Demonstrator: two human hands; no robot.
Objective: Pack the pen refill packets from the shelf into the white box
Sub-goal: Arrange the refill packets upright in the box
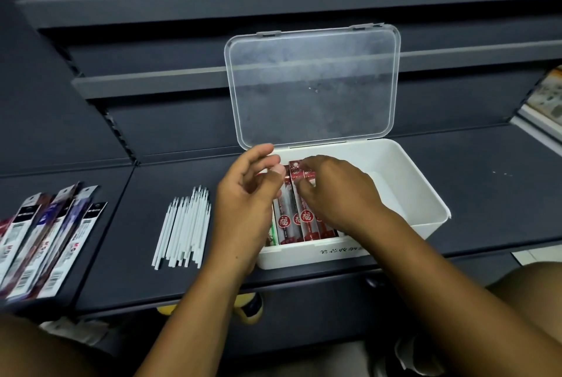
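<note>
Left hand [246, 194]: over the box's left end, fingers loosely curled, thumb at packet tops; grasp unclear.
Right hand [331, 191]: palm down, pinching the red-and-white pen refill packets [286, 209].
Packets: side by side in the open white plastic box [292, 256] on the dark shelf [486, 194].
Writing: "福".

Dim, cool light with soft shadows; the dark shelf [486, 194] is murky while the white box [419, 194] glows brightest. Its clear lid [313, 84] carries a hazy sheen. Shelf lines bow toward the frame's edges, and the pen refill packets [45, 233] at the shelf's left edge are blurred.
</note>
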